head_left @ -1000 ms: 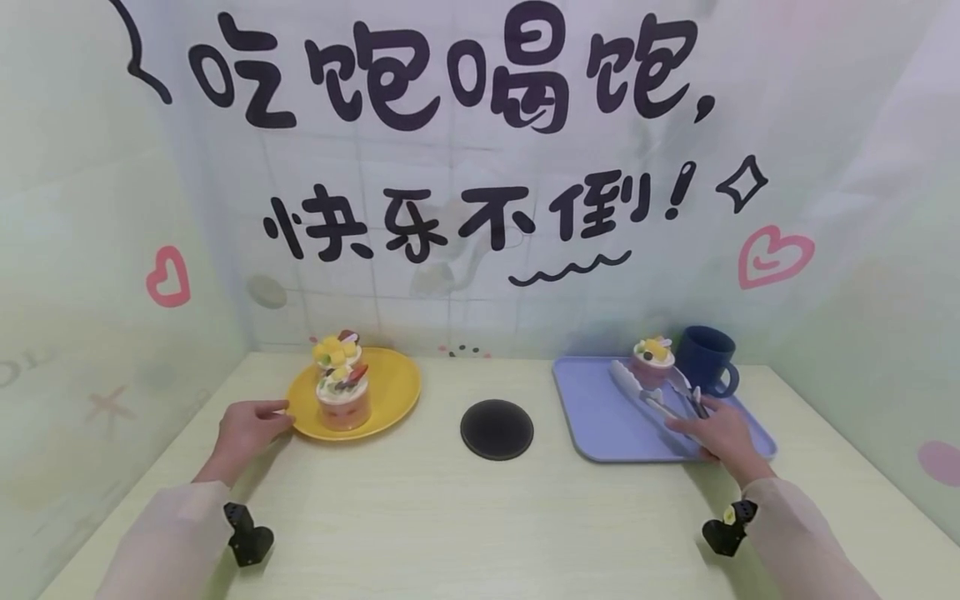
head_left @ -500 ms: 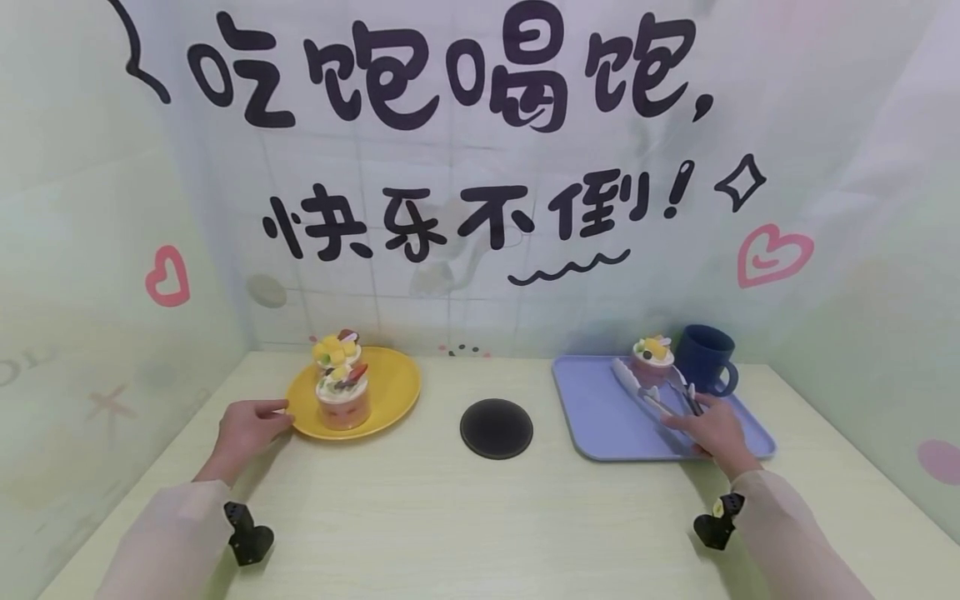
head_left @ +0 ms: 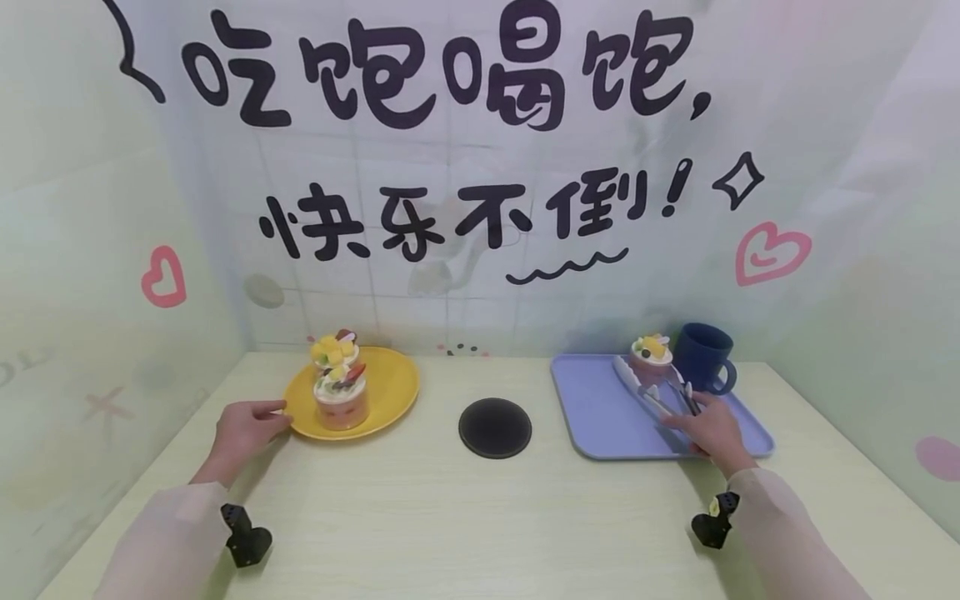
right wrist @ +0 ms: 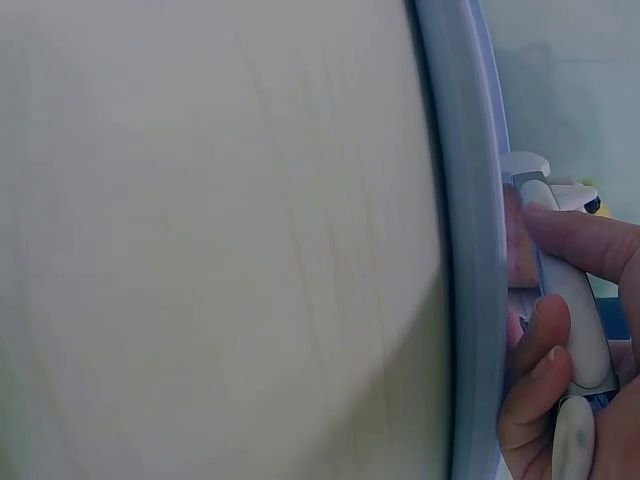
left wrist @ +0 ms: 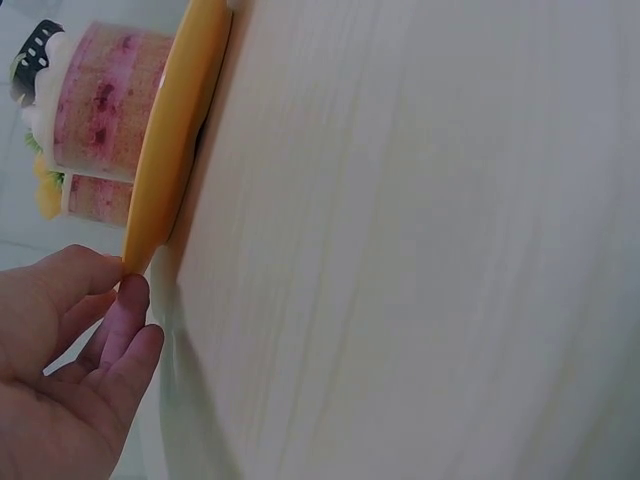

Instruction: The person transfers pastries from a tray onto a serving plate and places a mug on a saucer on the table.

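Observation:
My left hand (head_left: 246, 435) pinches the near-left rim of a yellow plate (head_left: 395, 390) between thumb and fingers, as the left wrist view also shows. Two dessert cups stand on that plate: a front cup (head_left: 342, 407) topped with cream and fruit, and a rear cup (head_left: 335, 352) partly behind it. At the right, my right hand (head_left: 714, 431) holds a pair of white-tipped tongs (head_left: 633, 383) by the handles. Their arms reach either side of a third dessert cup (head_left: 650, 357) at the back of a blue-purple tray (head_left: 600, 429). In the right wrist view, thumb and fingers wrap the tongs' handle (right wrist: 575, 310).
A dark blue mug (head_left: 697, 360) stands at the tray's back right, close beside the third cup. Between plate and tray lies a black round disc (head_left: 495, 427). A printed backdrop (head_left: 450, 308) rises behind the table's far edge.
My right hand has shifted slightly left, and the tongs' arms have drawn a little closer together about the cup. The left hand keeps its pinch on the plate.

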Motion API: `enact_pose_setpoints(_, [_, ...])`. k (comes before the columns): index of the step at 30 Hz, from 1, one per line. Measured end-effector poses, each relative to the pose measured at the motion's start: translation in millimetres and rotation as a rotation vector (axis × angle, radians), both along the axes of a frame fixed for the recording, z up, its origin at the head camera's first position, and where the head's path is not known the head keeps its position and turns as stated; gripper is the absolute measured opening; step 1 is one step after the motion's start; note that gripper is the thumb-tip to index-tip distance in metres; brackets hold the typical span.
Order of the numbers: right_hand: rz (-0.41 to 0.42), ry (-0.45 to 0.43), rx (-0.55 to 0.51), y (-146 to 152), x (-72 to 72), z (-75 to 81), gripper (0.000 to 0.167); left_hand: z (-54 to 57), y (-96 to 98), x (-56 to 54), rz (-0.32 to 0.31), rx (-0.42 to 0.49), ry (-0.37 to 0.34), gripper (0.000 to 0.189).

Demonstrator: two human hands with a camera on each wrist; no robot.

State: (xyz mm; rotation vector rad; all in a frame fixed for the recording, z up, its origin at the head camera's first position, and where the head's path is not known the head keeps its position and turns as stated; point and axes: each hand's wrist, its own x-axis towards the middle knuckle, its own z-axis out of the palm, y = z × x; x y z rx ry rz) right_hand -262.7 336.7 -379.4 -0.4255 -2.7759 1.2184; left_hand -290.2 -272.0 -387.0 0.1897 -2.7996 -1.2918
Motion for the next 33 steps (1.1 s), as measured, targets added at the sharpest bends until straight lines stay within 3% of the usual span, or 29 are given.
enact_pose_setpoints(15, [0.005,0.005,0.014,1.8,-4.0,-8.5,0.086,-0.9,-2.3,0.5,0.005,-0.002,-0.012,0.047])
enact_pose_setpoints(33, [-0.019,-0.008,-0.002,2.3,-1.9,-2.6,0.082,-2.3,-2.6,-1.4,0.011,0.015,-0.018,0.047])
